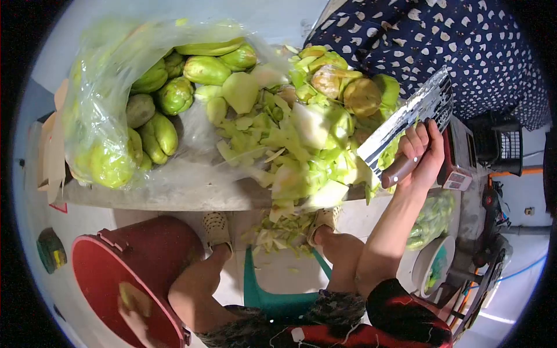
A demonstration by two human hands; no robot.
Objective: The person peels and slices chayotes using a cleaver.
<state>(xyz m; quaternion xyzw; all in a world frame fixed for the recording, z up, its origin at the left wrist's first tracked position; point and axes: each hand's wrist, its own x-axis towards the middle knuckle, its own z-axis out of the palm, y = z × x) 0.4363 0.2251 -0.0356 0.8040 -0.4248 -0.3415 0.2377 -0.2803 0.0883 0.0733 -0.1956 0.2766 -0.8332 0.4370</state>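
Presently, head view: right hand (422,149) is gripping the brown handle (400,170) of a broad cleaver (411,116), fingers closed round it; blade, flecked with pale scraps, is slanting over the right end of the peelings (255,136). Left hand (136,325), blurred, is hovering at the mouth of a red bucket (165,249), a yellowish piece (139,297) showing beside its fingertips; cannot tell whether it is clamped or loose. Hands are working well apart. On the bench (232,198), peelings are spreading beside a clear plastic bag (96,110) that is holding whole green chayotes (207,71). More scraps (278,233) are littering the floor (287,279).
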